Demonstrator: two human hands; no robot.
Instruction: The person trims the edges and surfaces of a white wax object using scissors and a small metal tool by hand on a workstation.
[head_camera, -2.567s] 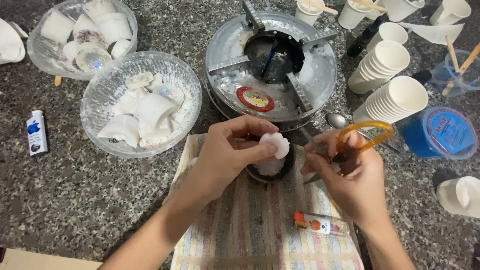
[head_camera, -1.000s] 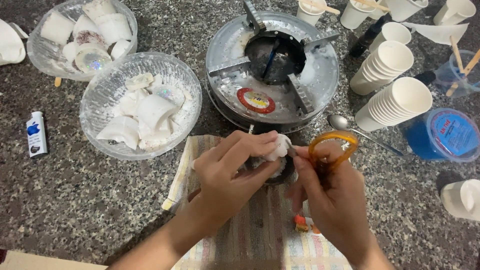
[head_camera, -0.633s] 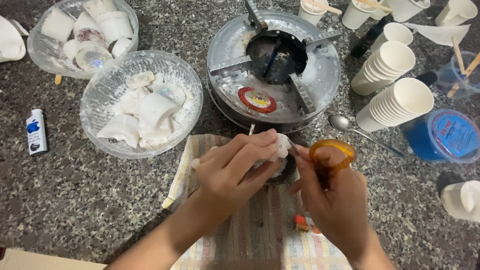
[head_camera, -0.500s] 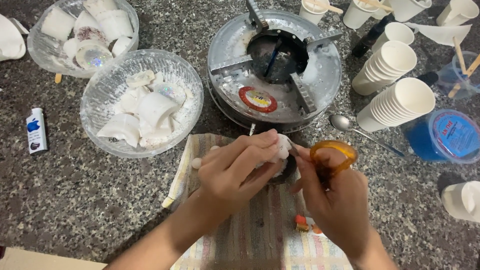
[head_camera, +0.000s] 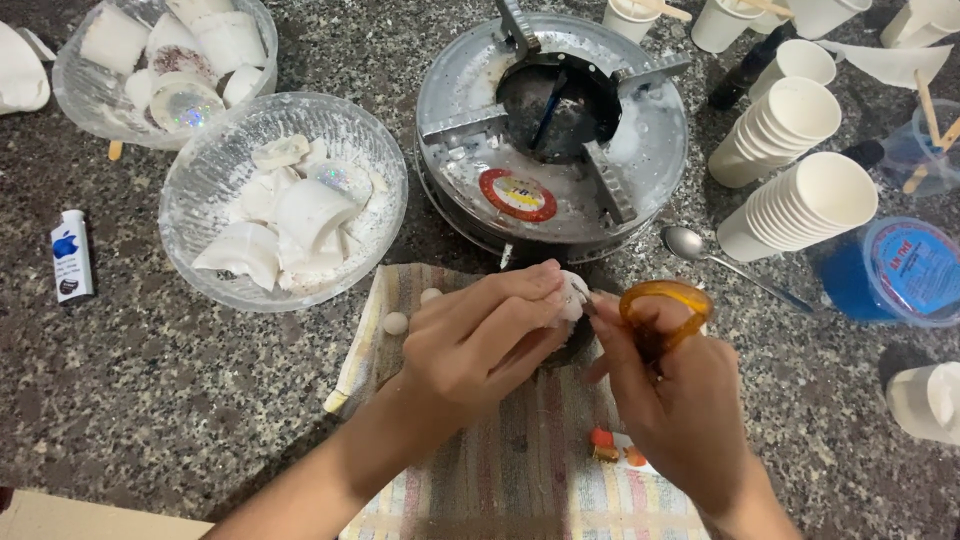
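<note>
A small white wax piece (head_camera: 570, 297) sits pinched in the left hand (head_camera: 480, 335) fingers, held over the striped cloth (head_camera: 520, 470) to catch scraps. The right hand (head_camera: 680, 400) grips orange-handled scissors (head_camera: 665, 310) just beside it, blades hidden. Paper cup stacks (head_camera: 800, 200) lie beyond.

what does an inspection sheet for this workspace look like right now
surface: speckled dark stone counter, with a striped cloth under the hands
job's things: small white lump in the left hand; orange-handled scissors in the right hand, tip at the lump
clutter: two glass bowls of white pieces, metal burner stand, stacked white paper cups, spoon, blue lidded tub, lighter, small white ball
hands: both closed on their items, close together over the cloth
cables: nothing seen
surroundings: nothing seen beyond the counter
</note>
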